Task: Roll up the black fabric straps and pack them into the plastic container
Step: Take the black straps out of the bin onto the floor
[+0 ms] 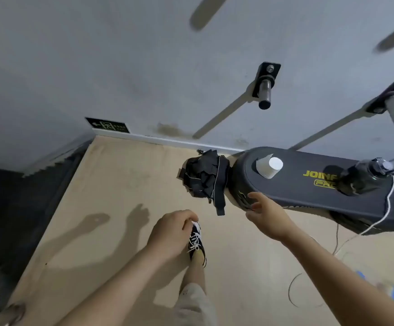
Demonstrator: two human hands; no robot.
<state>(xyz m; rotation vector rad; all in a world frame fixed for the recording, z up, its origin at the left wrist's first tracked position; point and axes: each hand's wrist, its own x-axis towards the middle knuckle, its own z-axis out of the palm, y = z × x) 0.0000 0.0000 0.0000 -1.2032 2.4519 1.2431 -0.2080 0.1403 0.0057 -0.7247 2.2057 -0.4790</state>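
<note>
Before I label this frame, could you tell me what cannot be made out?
Head view:
Whether the left hand holds anything: curled fingers hide the palm.
Anything under the black fabric straps: the tangled heap covers it; no container shows plainly.
The yellow lettering on the dark gym pad: partly covered by the clear bottle.
The exit sign text: too small.

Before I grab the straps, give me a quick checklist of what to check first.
1. Right hand open and free: ok.
2. Straps in view, heaped on the floor beside the bench: ok.
3. Straps rolled: not ok, a loose tangle.
4. Container in sight: cannot tell.
5. Left hand empty: cannot tell, it is curled.
6. Cup on the bench, apart from the straps: ok.
</note>
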